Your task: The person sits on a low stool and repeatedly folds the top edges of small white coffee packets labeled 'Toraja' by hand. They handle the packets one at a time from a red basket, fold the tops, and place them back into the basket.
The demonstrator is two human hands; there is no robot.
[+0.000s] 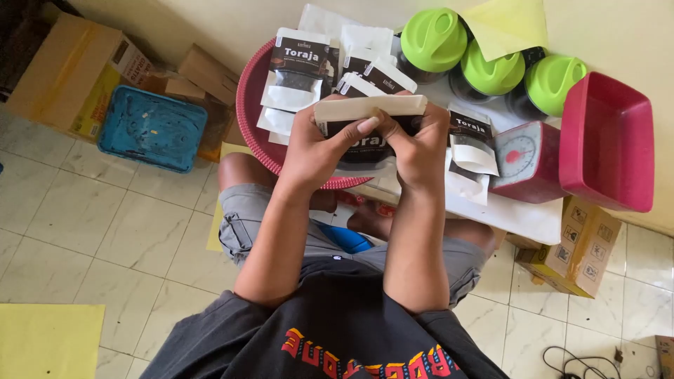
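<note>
One black-and-white pouch (368,123) is pinched along its top edge by the left hand (316,147) and right hand (421,151), fingers pressed together, above the pink basin (247,105). Three green-lidded jars (491,67) are seen far right, beside one red scale (528,160).

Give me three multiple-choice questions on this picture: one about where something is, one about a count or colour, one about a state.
1. Where is the kitchen scale?
A. left of the red tub
B. on the blue tray
C. inside a box

2. How many green-lidded jars show?
A. one
B. three
C. five

3. How is the pouch held?
A. by both hands
B. by one hand
C. not held

Answers: 1 A, the scale stands beside the tub. 2 B, three green lids. 3 A, left hand and right hand both grip it.
</note>
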